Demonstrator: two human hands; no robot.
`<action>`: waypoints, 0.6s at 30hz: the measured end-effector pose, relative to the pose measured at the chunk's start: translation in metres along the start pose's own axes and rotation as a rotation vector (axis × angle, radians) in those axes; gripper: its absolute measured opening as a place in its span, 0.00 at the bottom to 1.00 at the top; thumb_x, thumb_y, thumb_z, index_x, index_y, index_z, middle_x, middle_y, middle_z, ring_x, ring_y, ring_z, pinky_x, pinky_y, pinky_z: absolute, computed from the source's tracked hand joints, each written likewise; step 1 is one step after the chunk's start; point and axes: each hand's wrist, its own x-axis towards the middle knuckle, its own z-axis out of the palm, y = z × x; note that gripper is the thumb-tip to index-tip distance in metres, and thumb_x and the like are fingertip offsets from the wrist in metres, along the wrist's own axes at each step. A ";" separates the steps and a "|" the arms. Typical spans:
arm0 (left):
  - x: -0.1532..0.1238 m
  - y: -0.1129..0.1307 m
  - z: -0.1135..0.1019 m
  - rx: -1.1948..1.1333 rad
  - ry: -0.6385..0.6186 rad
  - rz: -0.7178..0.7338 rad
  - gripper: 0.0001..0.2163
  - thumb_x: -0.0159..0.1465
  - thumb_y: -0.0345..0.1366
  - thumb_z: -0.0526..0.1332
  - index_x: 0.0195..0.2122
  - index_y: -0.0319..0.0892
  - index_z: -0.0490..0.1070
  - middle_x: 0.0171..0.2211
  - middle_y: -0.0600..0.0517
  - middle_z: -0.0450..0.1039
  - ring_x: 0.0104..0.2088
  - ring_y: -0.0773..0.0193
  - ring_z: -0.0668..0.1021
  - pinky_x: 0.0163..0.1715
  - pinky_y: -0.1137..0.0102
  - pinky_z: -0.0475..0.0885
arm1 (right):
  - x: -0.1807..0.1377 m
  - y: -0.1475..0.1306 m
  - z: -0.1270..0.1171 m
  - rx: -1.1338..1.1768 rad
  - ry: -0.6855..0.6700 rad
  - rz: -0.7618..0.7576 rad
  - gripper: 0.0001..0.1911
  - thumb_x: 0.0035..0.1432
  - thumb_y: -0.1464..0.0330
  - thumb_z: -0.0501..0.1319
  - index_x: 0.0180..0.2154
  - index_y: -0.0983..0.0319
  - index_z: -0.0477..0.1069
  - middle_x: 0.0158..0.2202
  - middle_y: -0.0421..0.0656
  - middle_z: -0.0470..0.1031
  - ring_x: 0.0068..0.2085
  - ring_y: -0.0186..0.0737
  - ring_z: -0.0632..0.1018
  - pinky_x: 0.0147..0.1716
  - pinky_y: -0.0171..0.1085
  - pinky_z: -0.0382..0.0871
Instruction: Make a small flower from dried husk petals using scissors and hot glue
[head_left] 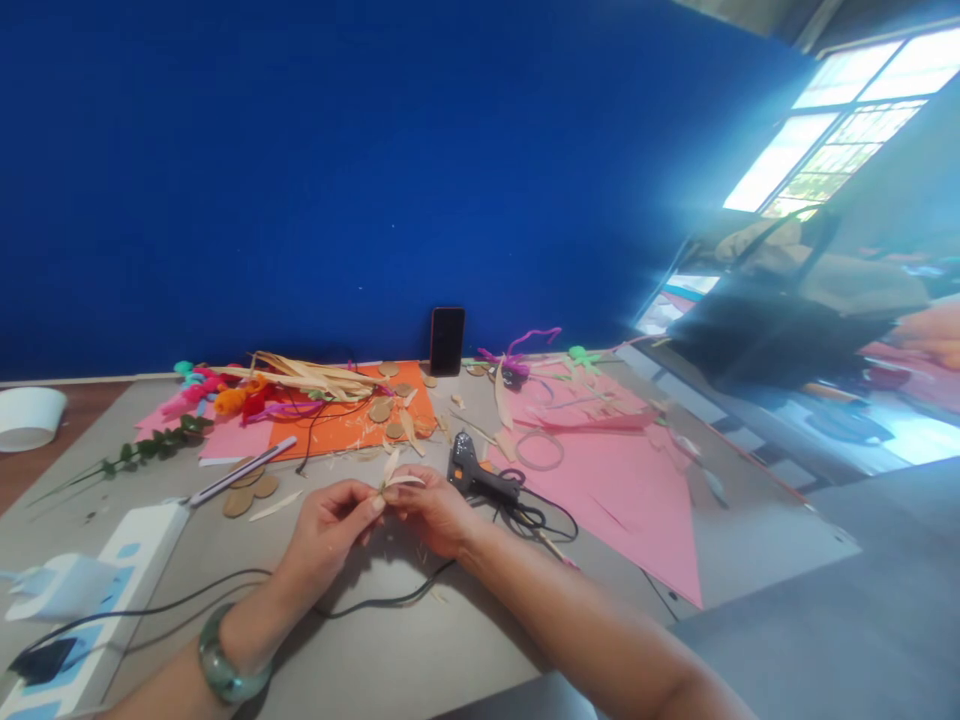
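Note:
Over the middle of the grey table, my left hand (334,525) and my right hand (435,510) meet at the fingertips. Both pinch a small piece made of pale dried husk strips (391,472), whose pointed ends fan up and to the right. The fingers hide its base. Just beyond my right hand lies a black hot glue gun (476,472) with an orange trigger, its cord coiled beside it. Left of my hands, a loose husk strip (276,506) and several brown discs (244,490) rest on the table.
A pile of husk strips (322,378) lies on orange paper (352,430) with scraps. Pink paper (630,500) covers the right. A phone (447,342) leans on the blue wall. At left are a power strip (139,560), a green leafy sprig (150,447) and a white cup (30,420).

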 end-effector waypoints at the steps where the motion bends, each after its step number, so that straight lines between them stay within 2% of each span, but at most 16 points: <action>1: 0.000 0.000 0.001 0.000 0.014 0.002 0.11 0.56 0.41 0.65 0.25 0.38 0.72 0.18 0.55 0.68 0.17 0.73 0.66 0.17 0.78 0.59 | 0.000 0.000 0.001 -0.011 0.011 -0.013 0.10 0.40 0.68 0.73 0.22 0.64 0.72 0.17 0.35 0.68 0.21 0.29 0.67 0.25 0.32 0.58; 6: 0.002 0.003 0.005 -0.061 0.088 -0.043 0.11 0.56 0.42 0.66 0.27 0.38 0.74 0.15 0.57 0.67 0.14 0.73 0.65 0.13 0.78 0.58 | -0.004 -0.005 0.009 -0.025 0.084 -0.071 0.09 0.40 0.69 0.72 0.27 0.64 0.77 0.21 0.38 0.74 0.21 0.27 0.67 0.25 0.31 0.56; 11: 0.007 0.003 0.005 -0.149 0.105 -0.043 0.11 0.54 0.41 0.68 0.29 0.37 0.75 0.17 0.55 0.71 0.16 0.72 0.69 0.16 0.77 0.64 | -0.001 0.000 0.011 0.010 0.072 -0.087 0.11 0.39 0.70 0.70 0.30 0.64 0.77 0.24 0.39 0.75 0.24 0.29 0.70 0.26 0.31 0.60; 13: 0.009 0.003 0.005 -0.202 0.128 -0.054 0.10 0.52 0.39 0.69 0.30 0.37 0.76 0.18 0.54 0.73 0.18 0.71 0.71 0.17 0.77 0.67 | 0.003 -0.004 0.009 -0.014 0.173 -0.087 0.12 0.40 0.71 0.70 0.31 0.64 0.76 0.24 0.38 0.75 0.23 0.28 0.69 0.24 0.30 0.60; 16: 0.011 0.004 0.003 -0.299 0.183 -0.077 0.11 0.50 0.38 0.71 0.30 0.37 0.75 0.23 0.52 0.76 0.20 0.70 0.74 0.18 0.77 0.68 | -0.003 -0.036 0.008 -0.003 0.424 -0.163 0.14 0.41 0.72 0.69 0.34 0.62 0.73 0.24 0.35 0.72 0.20 0.26 0.67 0.21 0.29 0.59; 18: 0.012 0.007 0.002 -0.354 0.204 -0.101 0.11 0.48 0.38 0.72 0.29 0.37 0.75 0.24 0.51 0.77 0.21 0.71 0.74 0.18 0.78 0.68 | -0.025 -0.075 0.010 0.020 0.459 -0.323 0.12 0.44 0.71 0.67 0.34 0.60 0.71 0.26 0.36 0.72 0.22 0.28 0.69 0.22 0.30 0.62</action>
